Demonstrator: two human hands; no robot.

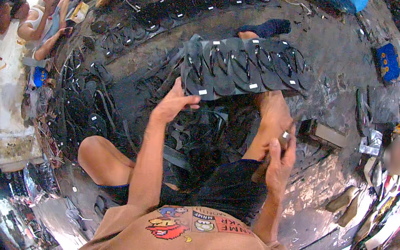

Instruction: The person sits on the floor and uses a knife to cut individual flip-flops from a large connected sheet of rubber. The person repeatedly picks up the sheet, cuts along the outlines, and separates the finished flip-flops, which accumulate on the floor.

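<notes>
Sandal row: one row of dark sandals [235, 79], spanning the middle in front of the person, over the right lower leg [270, 111]; six white labels can be counted, but the overlapping soles make an exact sandal count uncertain.
Hands: two.
Left hand [171, 105]: thumb and forefinger spread wide at the row's near-left corner; I cannot tell how firmly it grips.
Right hand [280, 160]: narrowed around one small dark piece [283, 142] with a white patch, beside the leg.
Far sandals: many with white labels along the top, too crowded to count.
Tan shoe forms [343, 199]: two on the right.
Blue-and-white package [388, 62]: one, upper right.
Edges: the near edge slants up rightward; its right end stands apart from the package.
Room: grey floor [337, 67] stretches between them; dark sandals crowd the left side.
</notes>
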